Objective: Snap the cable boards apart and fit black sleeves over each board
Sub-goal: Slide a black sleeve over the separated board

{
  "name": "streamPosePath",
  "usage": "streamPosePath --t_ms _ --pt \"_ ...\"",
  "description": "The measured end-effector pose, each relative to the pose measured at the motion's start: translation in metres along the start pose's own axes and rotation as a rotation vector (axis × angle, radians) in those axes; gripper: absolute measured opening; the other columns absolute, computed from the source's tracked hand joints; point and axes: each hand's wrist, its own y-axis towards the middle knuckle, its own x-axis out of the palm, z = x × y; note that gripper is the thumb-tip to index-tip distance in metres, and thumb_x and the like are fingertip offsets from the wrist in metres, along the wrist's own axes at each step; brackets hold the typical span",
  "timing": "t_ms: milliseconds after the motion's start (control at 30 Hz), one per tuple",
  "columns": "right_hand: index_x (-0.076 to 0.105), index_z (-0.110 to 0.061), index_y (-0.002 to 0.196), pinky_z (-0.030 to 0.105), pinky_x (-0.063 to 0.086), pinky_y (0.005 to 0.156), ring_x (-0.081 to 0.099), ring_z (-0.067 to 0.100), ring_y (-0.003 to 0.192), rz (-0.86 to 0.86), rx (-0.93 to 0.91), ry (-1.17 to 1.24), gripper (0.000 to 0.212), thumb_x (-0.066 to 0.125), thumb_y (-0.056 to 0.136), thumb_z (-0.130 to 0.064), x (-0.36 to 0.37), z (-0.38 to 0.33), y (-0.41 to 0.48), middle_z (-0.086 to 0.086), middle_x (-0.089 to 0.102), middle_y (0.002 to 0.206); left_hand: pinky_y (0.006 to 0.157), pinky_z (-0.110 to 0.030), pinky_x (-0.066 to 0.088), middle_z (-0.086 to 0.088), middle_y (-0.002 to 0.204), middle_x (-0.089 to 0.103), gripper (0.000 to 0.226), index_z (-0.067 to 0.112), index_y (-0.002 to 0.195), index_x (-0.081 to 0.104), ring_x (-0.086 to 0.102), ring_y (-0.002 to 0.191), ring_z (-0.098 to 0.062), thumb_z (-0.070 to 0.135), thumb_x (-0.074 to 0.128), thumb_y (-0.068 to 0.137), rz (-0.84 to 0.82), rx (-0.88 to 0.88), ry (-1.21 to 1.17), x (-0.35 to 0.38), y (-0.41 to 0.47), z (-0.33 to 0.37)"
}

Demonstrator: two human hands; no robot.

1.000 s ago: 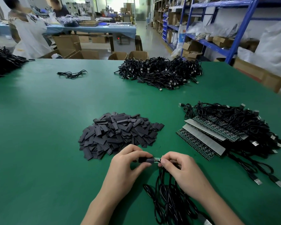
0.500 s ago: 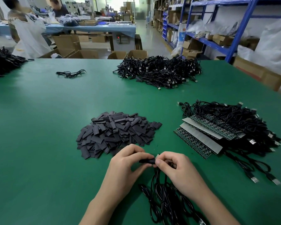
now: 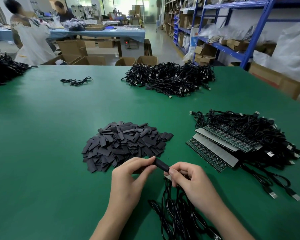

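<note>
You hold the black sleeve [image 3: 161, 164] between your two hands over the green bench [image 3: 42, 135], close to the middle of its near edge. Its long axis runs on a slant, with one end toward the far left and the other toward the near right. Your left hand [image 3: 128, 179] pinches the far-left end between thumb and forefinger. Your right hand [image 3: 192, 184] pinches the near-right end with curled fingers, where the cable [image 3: 177, 213] leaves it and drops to the loose coils by the near edge. The board is hidden inside the sleeve, so how far it is seated cannot be told. Any last push should run along that slant, right hand feeding toward left, never across it. For the next piece, the pile of sleeves [image 3: 125, 144] lies just beyond your left hand, and the unsnapped board panels [image 3: 215, 149] lie toward the right edge, nearer your right hand.
</note>
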Motion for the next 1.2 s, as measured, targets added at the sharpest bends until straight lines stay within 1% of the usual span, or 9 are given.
streamPosePath --t_ms 133,300,500,600,700,833,1000,1067,1200 --pt "0.067 -0.035 0.077 0.030 0.054 0.091 0.073 0.007 0.086 0.018 -0.025 -0.073 0.028 0.062 0.102 -0.024 0.002 -0.001 -0.001 -0.001 0.071 0.069 0.077 -0.018 0.053 0.013 0.094 0.077 0.027 0.027 0.106 0.081 0.073 0.089 -0.011 0.010 0.080 0.085 -0.040 -0.091 -0.112 0.002 -0.001 0.000" --pt "0.067 -0.032 0.079 0.047 0.053 0.087 0.067 0.030 0.080 0.007 -0.022 -0.109 0.023 0.063 0.102 -0.028 0.001 -0.001 -0.002 -0.004 0.071 0.070 0.078 -0.017 0.053 0.013 0.089 0.078 0.025 0.030 0.102 0.082 0.074 0.088 -0.011 0.011 0.079 0.086 -0.039 -0.097 -0.119 0.000 -0.001 0.000" --pt "0.073 -0.041 0.087 0.043 0.054 0.084 0.070 0.019 0.081 -0.044 -0.019 -0.112 0.014 0.064 0.097 -0.045 0.001 -0.003 -0.002 -0.004 0.073 0.074 0.073 -0.017 0.056 0.002 0.079 0.079 0.025 0.034 0.094 0.081 0.076 0.077 -0.012 0.011 0.078 0.087 0.014 -0.220 -0.309 0.002 -0.002 0.002" --pt "0.073 -0.042 0.091 0.022 0.050 0.077 0.062 0.002 0.075 -0.059 -0.049 -0.198 0.028 0.063 0.082 -0.067 -0.007 0.001 -0.003 -0.012 0.071 0.079 0.073 -0.018 0.056 -0.007 0.079 0.078 0.020 0.028 0.092 0.082 0.076 0.076 -0.018 0.009 0.078 0.086 0.068 -0.289 -0.428 0.001 0.000 0.001" --pt "0.072 -0.041 0.082 0.017 0.043 0.080 0.055 0.006 0.084 -0.067 -0.103 -0.327 0.011 0.071 0.087 -0.051 -0.016 0.001 -0.003 -0.017 0.064 0.080 0.072 -0.018 0.057 -0.010 0.081 0.079 0.015 0.024 0.092 0.082 0.077 0.078 -0.019 0.013 0.079 0.083 0.165 -0.341 -0.523 -0.003 0.004 0.000" --pt "0.072 -0.030 0.080 0.026 0.047 0.084 0.057 0.008 0.090 -0.113 -0.059 -0.333 0.016 0.070 0.095 -0.028 -0.018 -0.002 -0.003 -0.011 0.065 0.086 0.072 -0.018 0.058 -0.010 0.084 0.079 0.014 0.020 0.091 0.083 0.078 0.079 -0.021 0.009 0.077 0.085 0.214 -0.373 -0.556 -0.006 0.006 -0.001" --pt "0.068 -0.026 0.087 0.016 0.050 0.072 0.069 0.008 0.078 -0.027 -0.013 -0.171 0.020 0.058 0.104 -0.021 -0.021 -0.017 0.002 -0.002 0.073 0.082 0.074 -0.019 0.058 0.001 0.095 0.080 0.026 0.023 0.116 0.074 0.076 0.086 -0.014 0.012 0.072 0.093 0.119 -0.354 -0.479 -0.005 0.006 0.001" --pt "0.062 -0.016 0.093 0.022 0.055 0.072 0.076 0.016 0.077 0.040 0.011 -0.129 0.019 0.051 0.108 -0.019 -0.025 -0.027 0.015 0.002 0.077 0.084 0.075 -0.020 0.057 0.009 0.096 0.079 0.022 0.029 0.114 0.074 0.074 0.087 -0.009 0.017 0.071 0.095 0.068 -0.341 -0.338 -0.004 0.006 -0.001" --pt "0.058 -0.027 0.093 0.026 0.051 0.050 0.070 0.012 0.053 0.095 -0.040 -0.402 0.018 0.049 0.108 -0.026 -0.027 -0.052 0.069 -0.003 0.075 0.075 0.073 -0.012 0.046 0.022 0.093 0.071 0.009 0.033 0.101 0.079 0.064 0.089 0.000 0.031 0.071 0.095 -0.067 -0.185 0.062 -0.001 0.002 -0.003"
